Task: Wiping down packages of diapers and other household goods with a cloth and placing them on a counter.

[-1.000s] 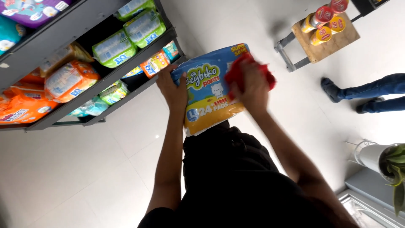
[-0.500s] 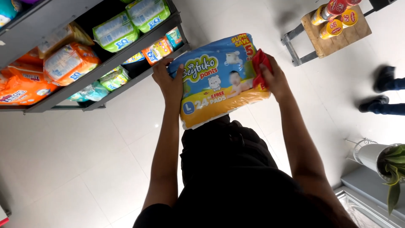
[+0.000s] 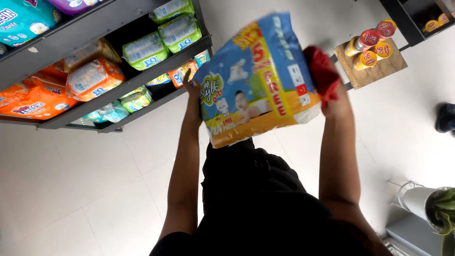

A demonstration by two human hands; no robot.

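Between both hands (image 3: 332,102): diaper pack (image 3: 258,80), red cloth (image 3: 322,73).

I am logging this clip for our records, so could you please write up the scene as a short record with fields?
setting: shop aisle with pale tiled floor
left hand: grips the left edge of the diaper pack
right hand: holds the pack's right edge together with a red cloth
pack: blue and yellow, tilted, held in the air
shelving: dark rack with green, orange and teal packs
nearby: cans on a wooden stand, potted plant
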